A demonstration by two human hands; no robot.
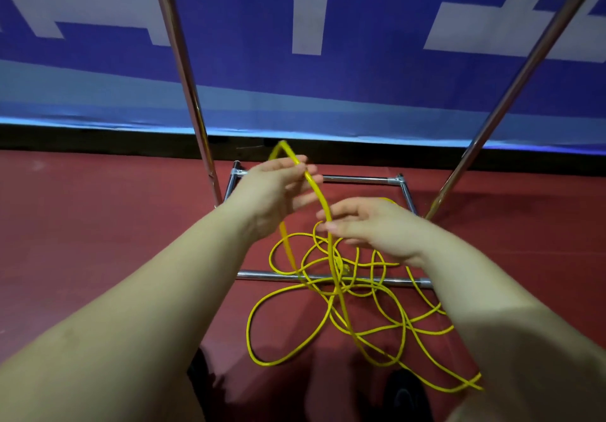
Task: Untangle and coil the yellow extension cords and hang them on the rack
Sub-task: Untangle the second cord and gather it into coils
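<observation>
Red flooring below the left hand [272,188], which pinches a raised loop of yellow extension cord [328,293]; the slack right hand [370,228] should feed length slowly from the tangle beneath.

Yellow extension cord [331,290]: tangled loops on red floor [98,241], across chrome rack [328,278] base bars. One strand raised, pinched in left hand [275,188]; right hand [370,224] fingers extended, touching strand. Blue-white banner [295,27] behind.

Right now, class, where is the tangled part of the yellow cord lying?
In the head view, the tangle lies low and centre on the red floor, draped across the rack's near base bar, below both hands.
</observation>
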